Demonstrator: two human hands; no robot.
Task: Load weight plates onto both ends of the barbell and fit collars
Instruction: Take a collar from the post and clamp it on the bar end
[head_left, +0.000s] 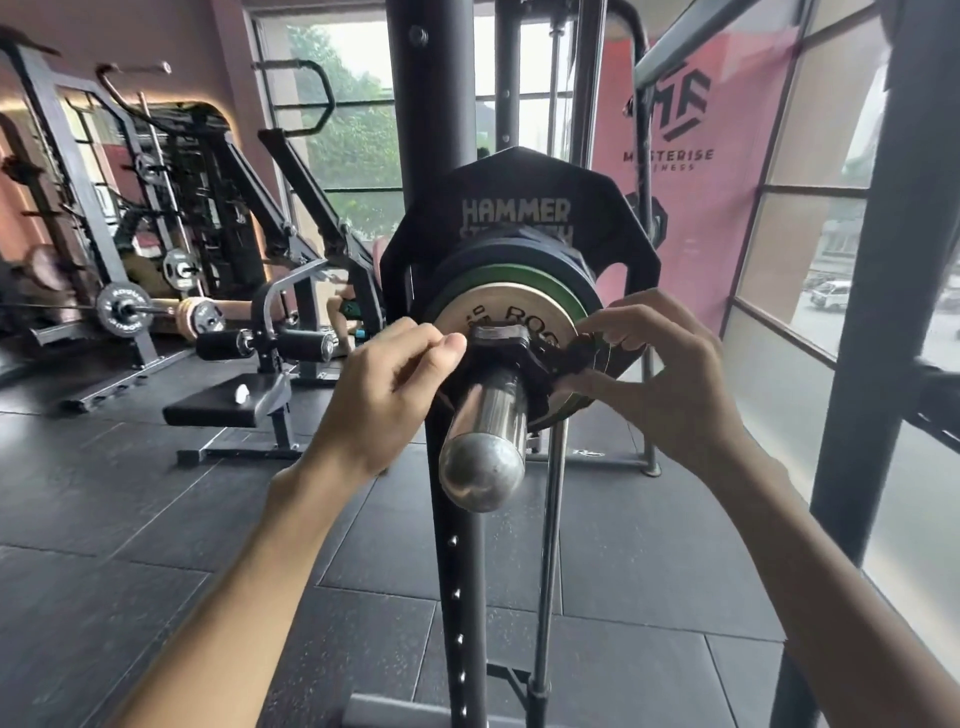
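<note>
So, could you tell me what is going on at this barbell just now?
A person is fitting a black collar on this end of the barbell. The left hand pinches its left side and the right hand grips its latch side. The collar sits against a small pale plate, with a green plate and a big black plate behind. Whether the latch is locked yet, I cannot tell.

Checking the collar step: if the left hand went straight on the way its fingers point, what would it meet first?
Probably the black collar on the barbell sleeve; the left hand is right beside it, contact unclear.
</note>
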